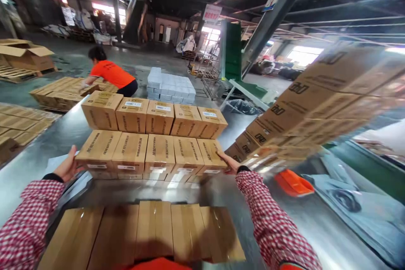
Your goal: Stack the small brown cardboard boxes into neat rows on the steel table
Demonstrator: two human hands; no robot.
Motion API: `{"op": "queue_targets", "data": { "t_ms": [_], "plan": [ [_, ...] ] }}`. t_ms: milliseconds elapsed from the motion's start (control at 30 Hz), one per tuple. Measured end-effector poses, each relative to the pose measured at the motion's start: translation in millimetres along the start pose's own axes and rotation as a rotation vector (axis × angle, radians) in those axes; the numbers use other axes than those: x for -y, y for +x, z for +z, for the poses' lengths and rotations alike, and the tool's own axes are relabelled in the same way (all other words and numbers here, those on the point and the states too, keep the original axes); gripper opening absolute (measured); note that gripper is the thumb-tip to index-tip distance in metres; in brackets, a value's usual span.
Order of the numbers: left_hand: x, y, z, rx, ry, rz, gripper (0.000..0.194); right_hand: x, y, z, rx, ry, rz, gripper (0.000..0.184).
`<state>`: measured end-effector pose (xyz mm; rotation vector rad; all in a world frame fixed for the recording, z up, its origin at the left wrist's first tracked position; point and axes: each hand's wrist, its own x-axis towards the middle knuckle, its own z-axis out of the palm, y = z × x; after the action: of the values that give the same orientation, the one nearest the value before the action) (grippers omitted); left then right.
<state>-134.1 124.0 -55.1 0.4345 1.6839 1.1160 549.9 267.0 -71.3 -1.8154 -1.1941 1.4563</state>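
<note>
While a row of plain brown cardboard boxes (142, 236) lies nearest on the shiny steel desk (38, 156), the left hand (67, 168) and right hand (229, 161) press flat, fingers apart, against the two ends of the next row of printed brown cartons (152, 154). Behind it stands a second labelled carton row (155, 116). Farther off, a person in an orange shirt (110, 74) bends over pallet boxes.

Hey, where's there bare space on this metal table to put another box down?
Bare metal table lies right of the right hand, and a strip between the held row of boxes and the near row. The middle is crowded; the left hand presses the row's end.
</note>
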Motion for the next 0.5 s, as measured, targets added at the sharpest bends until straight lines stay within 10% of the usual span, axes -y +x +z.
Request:
{"op": "queue_targets", "data": {
  "t_ms": [500],
  "plan": [
    [4.9,1.4,5.1,-0.033,-0.142,0.005,0.065,-46.3,-23.2,14.4,-0.057,0.262,-0.060,0.076]
  ]
}}
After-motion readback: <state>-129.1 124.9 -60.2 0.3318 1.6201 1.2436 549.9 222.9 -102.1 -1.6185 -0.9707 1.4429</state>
